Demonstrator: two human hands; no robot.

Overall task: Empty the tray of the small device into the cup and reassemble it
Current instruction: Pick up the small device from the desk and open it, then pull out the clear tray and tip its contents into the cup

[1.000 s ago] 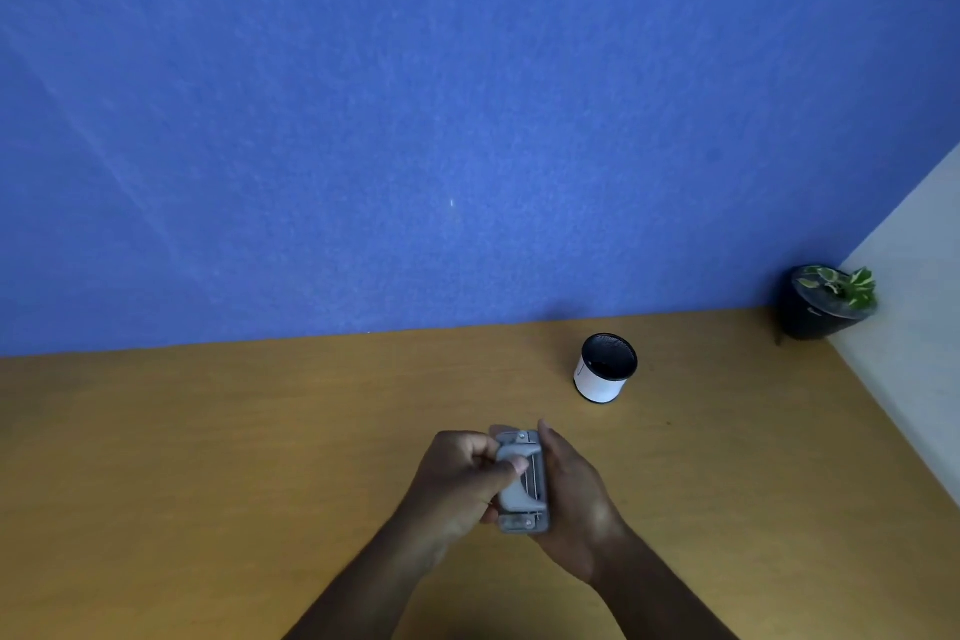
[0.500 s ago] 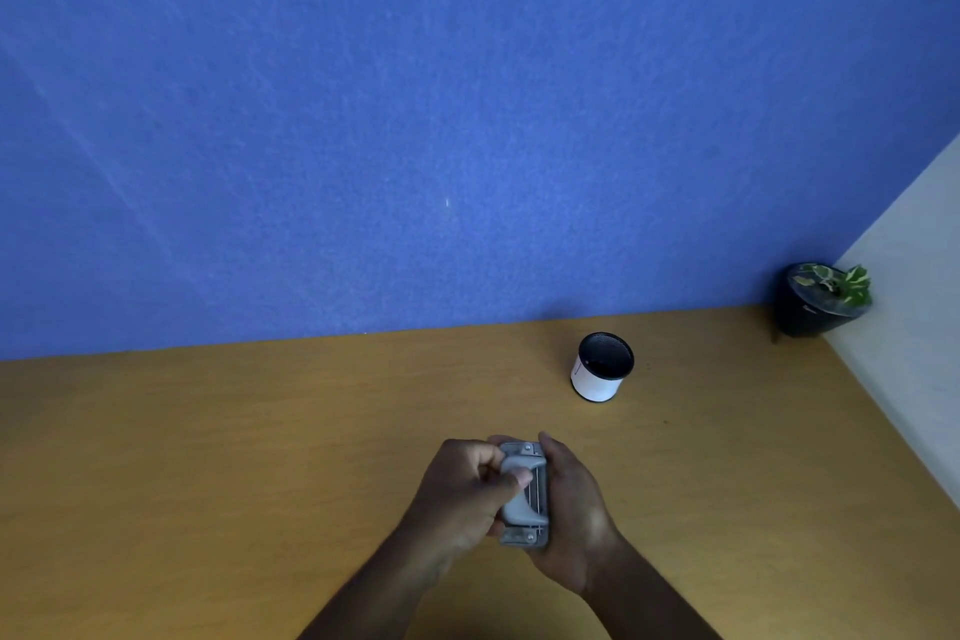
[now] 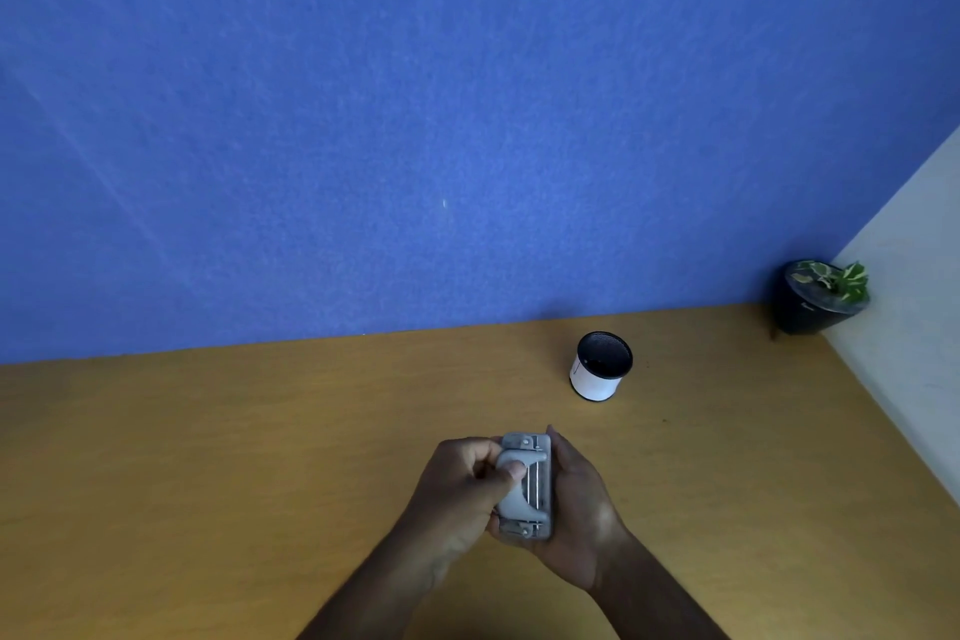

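Observation:
The small grey device (image 3: 530, 489), a hole-punch-like block with metal rods on its top, is held above the wooden table between both hands. My left hand (image 3: 457, 489) grips its left side, thumb pressed on the pale top piece. My right hand (image 3: 576, 499) cups its right side and underside. The white cup (image 3: 597, 377) with a dark inside stands upright on the table, up and to the right of the device. The device's tray is hidden by my fingers.
The wooden table (image 3: 208, 457) ends at a blue wall behind. A black pot with a green plant (image 3: 821, 296) stands in the far right corner, by a white side wall (image 3: 914, 307).
Both hands and the device have shifted slightly toward me and sit lower in view. The grip looks the same.

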